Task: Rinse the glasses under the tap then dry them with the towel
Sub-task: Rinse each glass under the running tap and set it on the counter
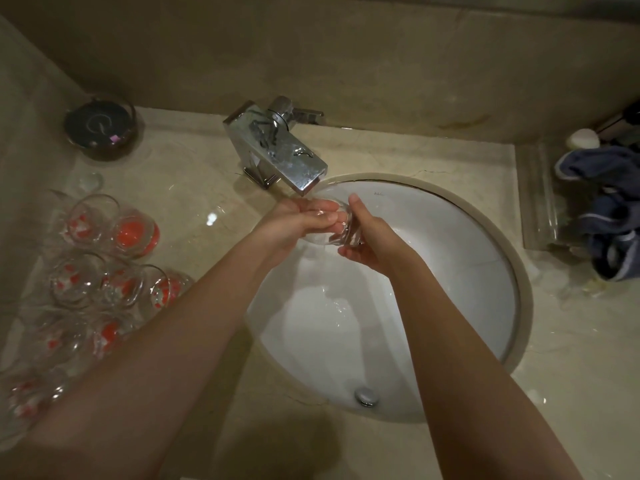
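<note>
Bare forearms, no sleeves; left hand (pixel 298 220) and right hand (pixel 370 244) ringless.

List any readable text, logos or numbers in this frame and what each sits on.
No text in this frame can be read.
Sink: a small dark maker's mark on the inner back wall near the tap, too small to read.
Dark round container at the back left: a pale curl-shaped sign on its lid and a small pinkish sticker, both blurred.
Glasses on the left counter: red and white patterns only, no letters.
</note>
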`<state>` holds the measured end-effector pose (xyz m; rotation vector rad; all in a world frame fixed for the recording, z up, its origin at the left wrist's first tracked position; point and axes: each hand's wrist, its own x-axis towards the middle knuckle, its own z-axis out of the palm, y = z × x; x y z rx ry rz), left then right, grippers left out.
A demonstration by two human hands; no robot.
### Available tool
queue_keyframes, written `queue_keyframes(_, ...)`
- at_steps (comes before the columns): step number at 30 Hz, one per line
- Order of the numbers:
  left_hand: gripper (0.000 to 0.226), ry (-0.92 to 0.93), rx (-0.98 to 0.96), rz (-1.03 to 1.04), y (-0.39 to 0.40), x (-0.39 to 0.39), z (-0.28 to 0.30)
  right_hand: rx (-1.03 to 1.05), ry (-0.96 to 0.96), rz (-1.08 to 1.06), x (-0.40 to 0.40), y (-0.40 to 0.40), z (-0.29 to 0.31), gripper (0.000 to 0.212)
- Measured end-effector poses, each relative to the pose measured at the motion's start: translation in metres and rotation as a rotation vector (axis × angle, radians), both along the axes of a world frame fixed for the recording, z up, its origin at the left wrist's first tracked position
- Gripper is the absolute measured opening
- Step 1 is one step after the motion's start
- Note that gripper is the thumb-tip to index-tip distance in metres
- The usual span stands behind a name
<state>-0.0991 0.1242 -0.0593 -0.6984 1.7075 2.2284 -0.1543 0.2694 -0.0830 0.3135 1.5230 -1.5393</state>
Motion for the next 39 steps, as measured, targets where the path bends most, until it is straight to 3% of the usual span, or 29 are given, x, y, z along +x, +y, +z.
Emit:
queue_keyframes(6, 0.014, -0.005, -0.010, -0.018, -0.003, 0.000, -0.004, -0.087, 0.091, 0.018, -0.004, 0.008, -0.005, 0.032)
queue_keyframes(9, 0.030, 0.016, -0.015, -0.027, 0.002, 0.001, 0.002, -0.031, 0.015, 0.040, -0.003, 0.005, -0.001, 0.048)
queue_keyframes(11, 0.041, 0.036, -0.013, -0.045, 0.002, 0.001, 0.003, -0.032, 0.030, 0.046, -0.003, 0.006, 0.000, 0.044)
queue_keyframes(16, 0.027, 0.023, -0.044, -0.035, 0.002, 0.000, -0.001, -0.104, 0.130, 0.011, -0.002, 0.012, -0.006, 0.041)
queue_keyframes(20, 0.055, 0.081, -0.046, -0.046, 0.002, -0.001, -0.002, -0.116, 0.128, -0.056, 0.004, 0.008, -0.006, 0.033)
queue_keyframes(21, 0.051, 0.083, -0.088, -0.042, 0.003, -0.001, -0.003, -0.101, 0.138, -0.082, 0.006, 0.006, -0.008, 0.035)
queue_keyframes(23, 0.016, 0.066, -0.202, 0.028, 0.006, 0.001, -0.009, -0.103, 0.123, -0.171, 0.012, 0.000, -0.012, 0.040)
queue_keyframes(24, 0.014, 0.043, -0.237, 0.070, 0.008, 0.003, -0.012, -0.122, 0.093, -0.217, 0.015, -0.004, -0.015, 0.043)
queue_keyframes(27, 0.041, 0.047, -0.277, 0.235, 0.019, 0.008, -0.025, -0.176, -0.018, -0.335, 0.025, -0.015, -0.019, 0.042)
queue_keyframes(31, 0.060, 0.060, -0.155, 0.420, 0.028, 0.008, -0.032, -0.230, -0.147, -0.359, 0.035, -0.027, -0.024, 0.043)
queue_keyframes(35, 0.082, 0.001, -0.110, 0.440, 0.028, 0.007, -0.037, 0.023, 0.028, -0.323, 0.031, -0.031, -0.023, 0.038)
queue_keyframes(39, 0.083, -0.012, -0.089, 0.461, 0.027, 0.006, -0.042, 0.087, 0.163, -0.300, 0.032, -0.035, -0.028, 0.052)
